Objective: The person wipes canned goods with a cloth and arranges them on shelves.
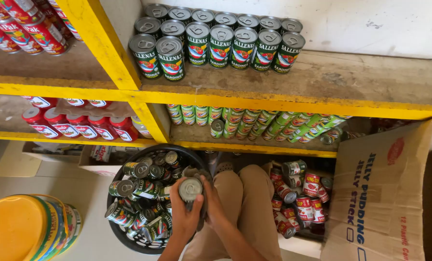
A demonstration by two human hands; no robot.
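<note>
A yellow-framed wooden shelf unit (283, 104) fills the upper half of the frame, seen from above. At the lower right, an open brown cardboard box (380, 193) leans with its flap raised. On the top shelf, upper centre, green-labelled cans (216, 41) stand upright in tight rows, their ring-pull lids facing up. On the shelf below, more green cans (254, 123) lie in rows, running toward the right. At the upper left and middle left, red-labelled cans (75, 125) sit on two shelf levels. A yellow-lidded bucket (22, 227) sits in the lower left corner on the pale floor.

Low in the centre, a round black basket (129, 239) holds a loose heap of green-labelled cans lying at all angles. Just right of it, the person's knees in tan trousers (247, 203) point up toward the shelf. To the right of the knees, a jumble of red cans (298, 203) lies in a low box.

At bottom centre, both hands meet over the basket's right rim. The left hand (183, 215) has its fingers curled closed around a single can (190, 189), gripping its side. The right hand (215, 205) presses against the other side of the same can, fingers wrapped behind it. The can is held upright, its silver lid facing the camera, just beside the heap in the basket.
</note>
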